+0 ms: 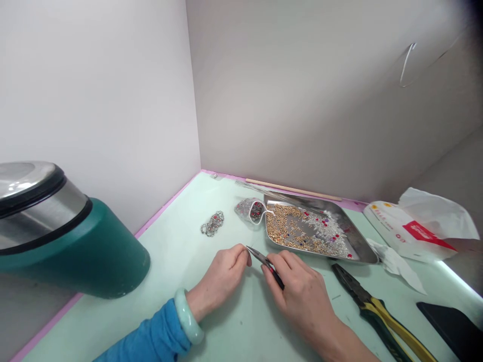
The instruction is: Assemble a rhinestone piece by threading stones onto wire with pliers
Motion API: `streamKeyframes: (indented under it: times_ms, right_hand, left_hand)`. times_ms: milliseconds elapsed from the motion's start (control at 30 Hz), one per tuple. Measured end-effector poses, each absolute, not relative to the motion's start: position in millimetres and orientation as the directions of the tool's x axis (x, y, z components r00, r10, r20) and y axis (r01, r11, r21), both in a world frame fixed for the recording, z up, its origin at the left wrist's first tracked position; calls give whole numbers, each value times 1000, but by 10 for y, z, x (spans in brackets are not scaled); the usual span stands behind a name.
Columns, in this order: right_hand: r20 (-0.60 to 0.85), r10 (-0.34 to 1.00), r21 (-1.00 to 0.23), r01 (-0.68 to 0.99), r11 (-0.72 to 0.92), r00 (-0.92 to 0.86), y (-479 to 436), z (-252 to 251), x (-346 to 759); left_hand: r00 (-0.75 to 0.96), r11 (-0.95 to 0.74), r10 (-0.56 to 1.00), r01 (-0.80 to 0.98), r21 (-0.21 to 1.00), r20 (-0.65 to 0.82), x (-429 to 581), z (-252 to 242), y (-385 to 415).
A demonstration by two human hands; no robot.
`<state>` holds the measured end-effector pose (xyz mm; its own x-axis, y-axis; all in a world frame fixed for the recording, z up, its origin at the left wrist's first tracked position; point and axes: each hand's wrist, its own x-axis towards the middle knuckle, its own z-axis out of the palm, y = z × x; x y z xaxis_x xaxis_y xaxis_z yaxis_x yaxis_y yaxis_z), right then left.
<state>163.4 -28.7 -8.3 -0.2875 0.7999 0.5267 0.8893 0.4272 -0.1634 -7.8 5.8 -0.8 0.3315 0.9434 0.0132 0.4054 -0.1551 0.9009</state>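
—Now, small pliers (265, 260), wrapped in the right hand (298, 279), their tips right beside the left hand (223, 271)!
—And that left hand pinches what?
—Fingertips pressed together; too small to tell. One slip of the tips could nip skin.
—Beyond them, the tray (359, 241) of loose beads (278, 229)!
—Close to the right knuckles; a careless bump could spill it.

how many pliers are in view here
2. Needle-nose pliers are in the right hand; larger pliers with yellow-and-green handles lie on the table, nearer the camera than the metal tray.
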Motion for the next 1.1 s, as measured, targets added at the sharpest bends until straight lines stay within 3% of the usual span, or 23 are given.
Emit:
streamKeyframes:
  times_ms: [233, 433, 533, 667, 767, 900, 1000, 1100]
  right_hand:
    - [560, 784, -159, 895, 417, -266, -305, -100, 1589]
    - [593, 768, -173, 894, 414, -240, -342, -124, 1537]
    - [570, 797, -259, 877, 404, -199, -359, -161, 1502]
    - [468, 873, -483, 786, 386, -141, -371, -185, 1457]
    - [349, 931, -663, 673, 326, -108, -373, -167, 1427]
    - [202, 975, -797, 564, 217, -90, -396, -137, 1393]
    - [145, 986, -846, 507, 165, -79, -435, -129, 1373]
    - [80, 993, -899, 423, 110, -88, -465, -119, 1356]
  left_hand:
    - [306, 116, 940, 136, 984, -153, -12, -6, 34]
    - [326, 337, 908, -202, 919, -262, 55, 20, -29]
    - [340, 365, 904, -295, 883, -260, 64, 60, -58]
    - [361, 366, 902, -345, 864, -238, 57, 90, -75]
    - [368, 335, 907, -339, 879, -204, 50, 84, -69]
    - [339, 266, 924, -242, 933, -175, 27, 61, -49]
    - [274, 50, 960, 22, 999, -54, -17, 61, -40]
    - [253, -229, 955, 292, 929, 156, -53, 78, -42]
